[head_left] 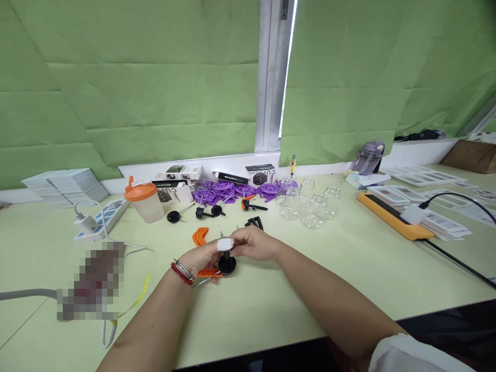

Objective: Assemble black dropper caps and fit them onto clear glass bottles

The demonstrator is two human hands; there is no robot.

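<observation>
My left hand (207,254), with a white wrap on its thumb, is closed around a black part with a round cup-like base (227,265). An orange handle-shaped piece (209,273) and a thin metal rod (201,282) stick out beneath that hand. My right hand (256,244) is closed in a pinch beside the left thumb, at the upper end of the black part; its fingers hide what lies between them. Just beyond the hands are several curved orange pieces (200,236) and some black clip-like pieces (254,223).
Behind lie black parts with rods (218,210), purple plastic rings (223,189), small boxes (180,192) and clear glass-like vessels (311,216). An orange-lidded cup (142,200) and a white power strip (112,217) stand left; an orange power strip (391,218) lies right.
</observation>
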